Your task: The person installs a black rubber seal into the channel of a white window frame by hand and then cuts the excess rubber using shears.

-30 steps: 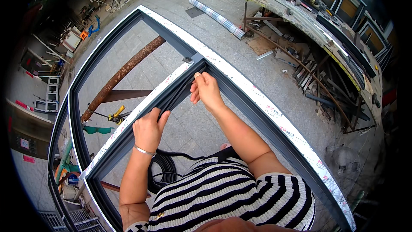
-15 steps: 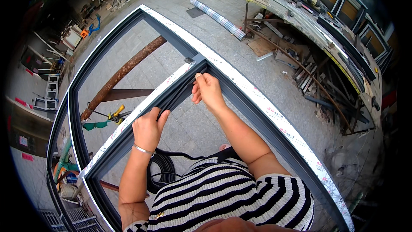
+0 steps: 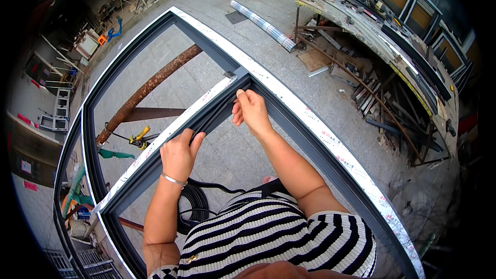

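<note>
A large dark grey window frame [image 3: 310, 116], its faces covered in white printed film, lies raised off the ground around me. Along the inner groove of its crossbar [image 3: 155, 150] runs a black rubber sealing strip [image 3: 214, 115]. My left hand [image 3: 176, 156] is closed over the crossbar's inner edge, thumb and fingers pinching the strip. Farther up, close to the corner where crossbar and outer rail meet, my right hand [image 3: 250, 110] pinches the strip between thumb and curled fingers. A coil of black strip [image 3: 193, 207] rests on the paving below, partly behind my shirt, with one length trailing right.
Beneath the frame's far section is a rusty pipe [image 3: 155, 81], with a yellow-handled tool [image 3: 139, 137] near it. A cluttered workbench [image 3: 341, 5] stands at the far right, scrap lengths piled under it. A wrapped roll [image 3: 263, 26] lies on the paving.
</note>
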